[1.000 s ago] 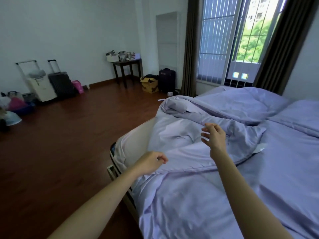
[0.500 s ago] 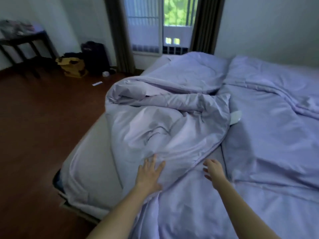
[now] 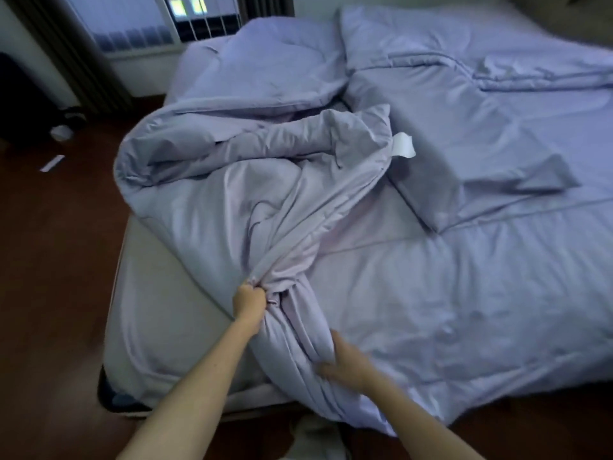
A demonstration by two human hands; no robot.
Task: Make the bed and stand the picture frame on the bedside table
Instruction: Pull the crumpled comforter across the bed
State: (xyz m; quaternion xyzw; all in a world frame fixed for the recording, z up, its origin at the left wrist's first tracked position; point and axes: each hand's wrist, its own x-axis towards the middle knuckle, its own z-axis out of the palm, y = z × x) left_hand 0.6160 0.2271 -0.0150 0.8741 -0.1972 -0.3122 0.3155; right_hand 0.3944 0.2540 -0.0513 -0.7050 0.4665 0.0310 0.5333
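Observation:
A lilac duvet point(image 3: 232, 194) lies crumpled in a heap across the left half of the bed point(image 3: 152, 313), with a white label point(image 3: 404, 145) at its right fold. My left hand point(image 3: 248, 302) is clenched on a bunched fold of the duvet near the bed's foot corner. My right hand point(image 3: 345, 360) grips the same gathered strand lower down, close to the mattress edge. A lilac pillow point(image 3: 464, 154) lies flat to the right of the heap. No picture frame or bedside table is in view.
Dark wooden floor point(image 3: 49, 293) runs along the bed's left side and foot. A window with dark curtains point(image 3: 83, 61) stands beyond the bed's far corner. A small white object point(image 3: 52, 163) and a dark bag lie on the floor at the left.
The view has dropped and closed in on the bed. Both hands, open above the duvet before, have closed on a gathered fold of it near the foot corner.

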